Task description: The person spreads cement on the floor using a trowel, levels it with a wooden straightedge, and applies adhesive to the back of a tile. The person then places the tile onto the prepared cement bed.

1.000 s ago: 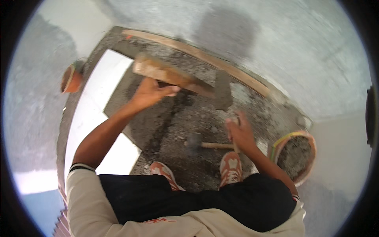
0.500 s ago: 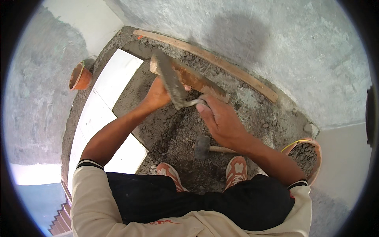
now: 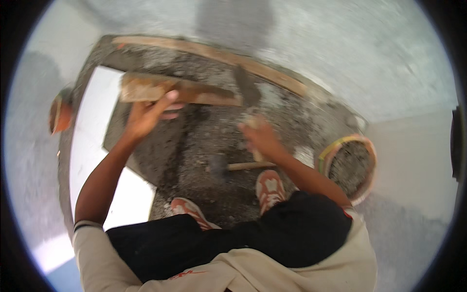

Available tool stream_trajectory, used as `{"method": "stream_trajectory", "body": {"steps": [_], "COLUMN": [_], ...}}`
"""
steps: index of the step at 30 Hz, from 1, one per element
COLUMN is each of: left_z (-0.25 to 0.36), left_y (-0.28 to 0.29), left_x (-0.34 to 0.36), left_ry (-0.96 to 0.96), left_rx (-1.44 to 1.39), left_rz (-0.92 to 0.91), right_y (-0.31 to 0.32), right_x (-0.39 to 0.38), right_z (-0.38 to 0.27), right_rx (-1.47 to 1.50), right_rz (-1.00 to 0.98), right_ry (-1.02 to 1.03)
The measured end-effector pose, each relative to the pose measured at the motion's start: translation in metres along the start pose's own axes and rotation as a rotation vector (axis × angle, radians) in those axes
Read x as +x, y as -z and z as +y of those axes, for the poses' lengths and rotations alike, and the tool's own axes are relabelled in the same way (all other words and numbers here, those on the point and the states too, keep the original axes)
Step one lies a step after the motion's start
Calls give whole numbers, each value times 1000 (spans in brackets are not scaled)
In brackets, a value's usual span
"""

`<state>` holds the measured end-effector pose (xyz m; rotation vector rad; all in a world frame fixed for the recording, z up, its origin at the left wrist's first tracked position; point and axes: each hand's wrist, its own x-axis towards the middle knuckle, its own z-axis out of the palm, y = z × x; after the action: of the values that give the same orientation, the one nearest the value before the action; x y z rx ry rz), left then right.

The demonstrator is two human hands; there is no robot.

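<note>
My left hand (image 3: 151,112) grips a short wooden board (image 3: 141,87), dirty with mortar, held above the floor. My right hand (image 3: 260,138) is closed on the handle of a trowel (image 3: 249,85), whose grey blade lies near the board's right end; motion blurs both. A rubber mallet (image 3: 219,168) with a wooden handle lies on the rough gravelly floor (image 3: 204,134) near my shoes. White tiles (image 3: 87,136) lie at the left beside a bed of grey mortar (image 3: 146,151).
A bucket of mortar (image 3: 350,165) stands at the right by the wall (image 3: 408,170). A smaller orange bucket (image 3: 63,117) is by the left wall. A long wooden plank (image 3: 204,52) runs along the back wall's foot.
Half a second ago the trowel blade was at the board's left end by my left hand; now my right hand has drawn it rightward. The whole view has shifted.
</note>
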<state>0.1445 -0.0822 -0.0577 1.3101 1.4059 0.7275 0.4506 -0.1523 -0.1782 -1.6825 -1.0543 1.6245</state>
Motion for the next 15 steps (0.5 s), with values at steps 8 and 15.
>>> {"method": "stream_trajectory", "body": {"steps": [8,15], "left_z": [8,5], "left_y": [-40,-41], "left_x": [-15,-16], "left_ry": [-76,-138], "left_rx": [-6,60], "left_rz": [-26,78], "right_y": [-44,-76], "right_x": [33,23], "right_z": [6,29], "right_rx": [-473,-473], "right_rz": [-124,-162], "right_ry": [523,579]}}
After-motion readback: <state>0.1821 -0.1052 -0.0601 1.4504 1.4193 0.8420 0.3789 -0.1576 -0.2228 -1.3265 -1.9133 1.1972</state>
